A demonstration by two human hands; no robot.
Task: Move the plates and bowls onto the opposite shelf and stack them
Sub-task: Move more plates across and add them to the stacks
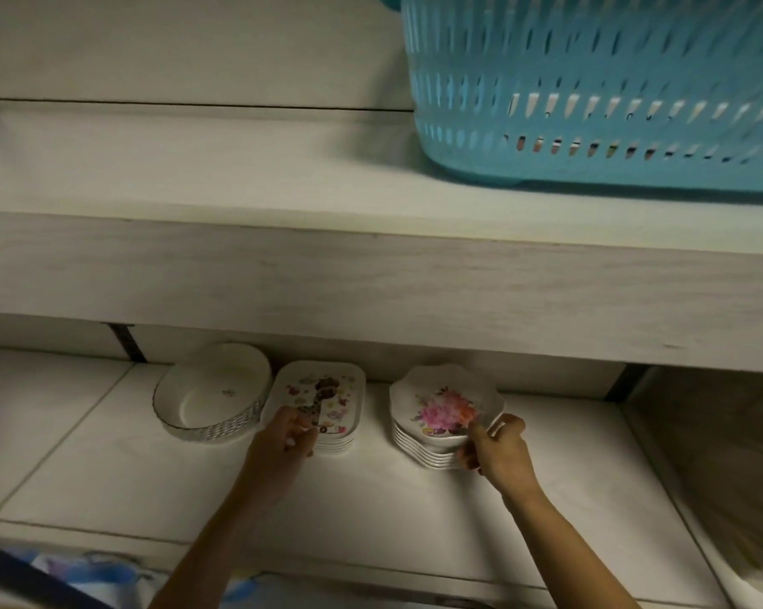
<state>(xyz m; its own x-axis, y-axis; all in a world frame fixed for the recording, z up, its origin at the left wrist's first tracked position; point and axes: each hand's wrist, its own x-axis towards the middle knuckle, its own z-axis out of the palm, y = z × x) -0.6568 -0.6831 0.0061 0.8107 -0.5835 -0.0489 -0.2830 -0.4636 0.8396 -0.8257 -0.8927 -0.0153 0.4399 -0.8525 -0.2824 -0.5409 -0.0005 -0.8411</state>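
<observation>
Three groups of dishes stand on the lower shelf [370, 512]. At the left sits a white oval bowl [212, 391] with a patterned rim. In the middle is a stack of rectangular plates [327, 389] printed with cartoon figures; my left hand [285, 437] grips its near edge, thumb on the top plate. At the right is a stack of scalloped plates [441, 402] with a pink flower print; my right hand [496, 448] grips the near right edge of that stack, thumb over the rim.
The upper shelf [283, 265] overhangs the dishes closely, with a teal perforated basket [590, 90] on its right part. Dark shelf brackets [127, 342] stand behind the bowl. A pale wall panel [722, 454] bounds the lower shelf on the right.
</observation>
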